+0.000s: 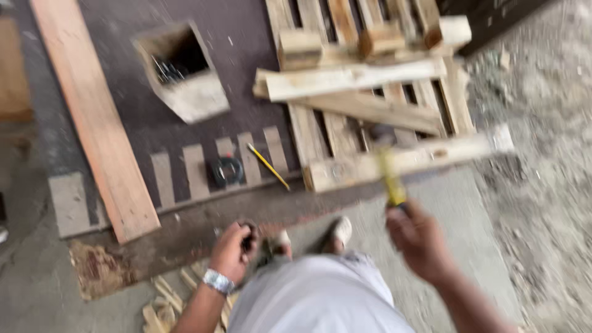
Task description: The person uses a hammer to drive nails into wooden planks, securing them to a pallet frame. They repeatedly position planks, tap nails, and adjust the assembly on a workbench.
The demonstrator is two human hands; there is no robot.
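Mid-swing: right hand [419, 237] clenched on hammer [388, 166] just above pallet [370, 111] board [401, 161], left hand [233, 251] fisted on something dark; next needs square strike.

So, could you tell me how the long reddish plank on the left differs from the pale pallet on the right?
The long reddish plank is one smooth, solid board lying flat on the dark sheet; the pale pallet is many slats nailed together with gaps between them. The plank is reddish-brown, the pallet light and raw-looking. Loose boards lie across the pallet, while nothing lies on the plank. Both are wood and lie on the ground ahead of the person.
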